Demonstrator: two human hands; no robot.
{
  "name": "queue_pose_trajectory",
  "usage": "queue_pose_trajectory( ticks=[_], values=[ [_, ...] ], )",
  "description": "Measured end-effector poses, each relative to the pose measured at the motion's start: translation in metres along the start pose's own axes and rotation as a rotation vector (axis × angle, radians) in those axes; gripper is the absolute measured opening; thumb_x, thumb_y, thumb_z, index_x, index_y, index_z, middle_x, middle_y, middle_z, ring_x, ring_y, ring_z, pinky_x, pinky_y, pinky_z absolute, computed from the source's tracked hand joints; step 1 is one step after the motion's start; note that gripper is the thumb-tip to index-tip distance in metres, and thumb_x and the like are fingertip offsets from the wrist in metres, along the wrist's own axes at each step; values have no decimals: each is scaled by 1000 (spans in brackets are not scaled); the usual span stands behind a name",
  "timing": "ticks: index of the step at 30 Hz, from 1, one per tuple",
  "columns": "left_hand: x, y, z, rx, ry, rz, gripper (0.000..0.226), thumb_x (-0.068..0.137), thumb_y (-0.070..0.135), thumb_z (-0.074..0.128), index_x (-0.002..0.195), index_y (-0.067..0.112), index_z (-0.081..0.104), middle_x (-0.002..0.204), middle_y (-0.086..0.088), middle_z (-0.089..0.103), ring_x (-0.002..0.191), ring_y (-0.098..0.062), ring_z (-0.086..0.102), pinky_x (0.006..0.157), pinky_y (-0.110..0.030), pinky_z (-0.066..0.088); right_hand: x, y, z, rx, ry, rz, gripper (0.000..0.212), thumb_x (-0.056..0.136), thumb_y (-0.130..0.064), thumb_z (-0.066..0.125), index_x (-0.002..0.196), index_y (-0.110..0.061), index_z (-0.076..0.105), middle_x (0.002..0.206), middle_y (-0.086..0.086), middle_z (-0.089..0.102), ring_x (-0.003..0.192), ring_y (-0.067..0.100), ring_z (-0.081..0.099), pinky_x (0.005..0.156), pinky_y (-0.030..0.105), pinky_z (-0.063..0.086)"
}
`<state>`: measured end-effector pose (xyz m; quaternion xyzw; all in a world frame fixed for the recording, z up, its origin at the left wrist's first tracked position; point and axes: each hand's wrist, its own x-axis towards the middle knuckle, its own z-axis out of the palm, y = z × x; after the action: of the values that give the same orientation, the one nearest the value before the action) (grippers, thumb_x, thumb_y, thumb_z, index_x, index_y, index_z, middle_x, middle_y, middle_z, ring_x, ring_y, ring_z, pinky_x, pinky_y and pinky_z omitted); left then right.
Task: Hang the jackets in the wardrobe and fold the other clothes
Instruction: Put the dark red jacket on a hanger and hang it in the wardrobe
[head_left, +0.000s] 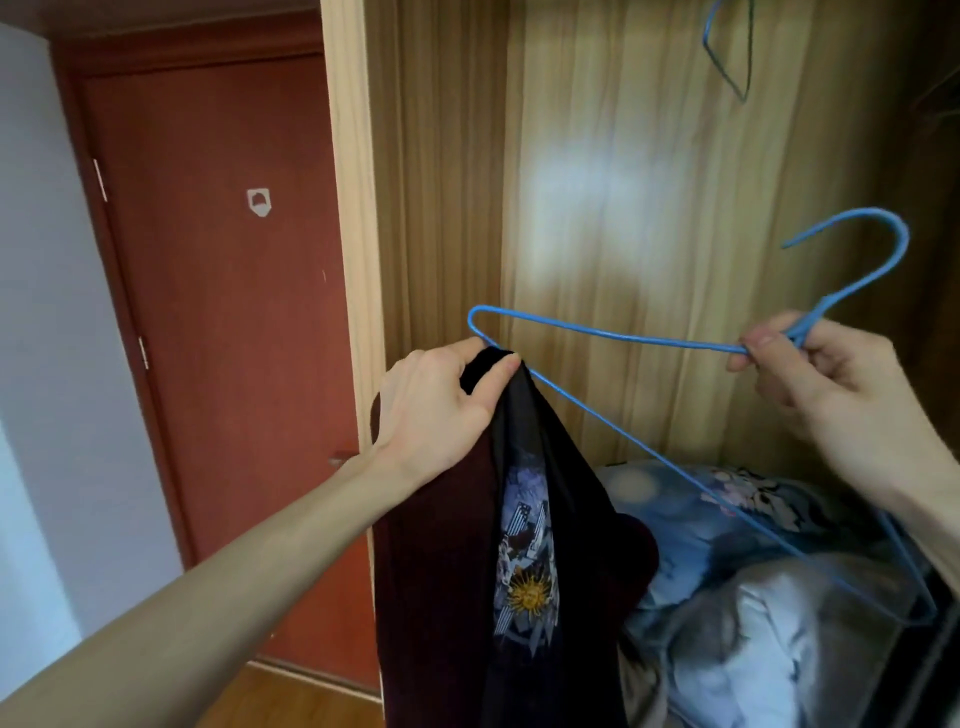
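Hanger (623, 343) first: it's a blue wire one, tilted, and the right hand (826, 374) pinches it right at the neck, just below the hook, with thumb and fingers curled round the wire. The left hand (441, 410) grips the top of a dark jacket (452, 571), fingers and thumb pinching the fabric bunched up against the hanger's left shoulder bend, so the cloth touches the wire there. The rest of the jacket hangs straight down from that hand; it's dark maroon-black with a printed strip showing a yellow sun and some pale graphics.

All this is held up in front of the open wardrobe (597, 156), light wood panels inside. Down at the wardrobe's bottom right there's a heap of bedding (737, 623), blue floral stuff and something shiny grey, and the hanger's lower corner dips in front of it. A second wire hanger (727, 52) hangs at the top edge of the wardrobe, well apart from the one in hand. Left of the wardrobe is a reddish-brown door (223, 312) with a small white sticker.
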<state>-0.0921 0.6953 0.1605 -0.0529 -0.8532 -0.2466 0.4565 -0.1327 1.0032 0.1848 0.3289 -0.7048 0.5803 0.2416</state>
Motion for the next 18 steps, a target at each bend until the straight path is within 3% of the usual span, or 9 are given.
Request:
queue_pose_trajectory(
  ticks=[3,7,10,13,16,18],
  values=[
    [-16,-2,-12,-39,-39,-11,37,98,59,54,80,28,64,58,0,61,59,-19,59,63,-41,49,-24,-11,-4,70,-9,70,31,93,-35,56,78,-9,65,50,0,26,43,12,20,39,18,15],
    [-32,-6,-25,-37,-98,-71,42,99,56,58,74,21,60,59,-1,60,64,-22,56,69,-37,47,-55,-21,-14,120,-9,147,34,98,-28,54,79,0,59,48,-7,26,39,9,19,38,14,14],
    [-42,-13,-34,-27,-127,-85,46,98,59,58,72,21,54,56,3,51,62,-22,51,68,-36,46,-77,-28,-15,149,-54,199,35,99,-27,53,77,-1,60,49,1,23,40,11,17,38,12,19],
    [-49,-20,-41,-52,-151,-91,41,98,55,61,74,21,61,60,3,57,66,-22,55,69,-35,46,-92,-37,-7,111,-116,242,35,101,-21,51,77,3,59,52,8,21,45,17,12,37,12,25],
    [-56,-26,-52,-48,-178,-91,43,99,54,61,72,19,60,60,1,58,67,-23,57,71,-37,48,-103,-52,3,54,-142,284,35,105,-12,48,77,7,57,53,7,23,43,12,16,39,9,30],
    [-61,-28,-58,-56,-190,-83,47,98,54,62,68,18,54,58,0,55,66,-25,57,73,-38,50,-108,-59,14,-2,-167,295,36,104,-16,51,73,0,61,52,7,25,43,10,18,40,10,26]
  ],
)
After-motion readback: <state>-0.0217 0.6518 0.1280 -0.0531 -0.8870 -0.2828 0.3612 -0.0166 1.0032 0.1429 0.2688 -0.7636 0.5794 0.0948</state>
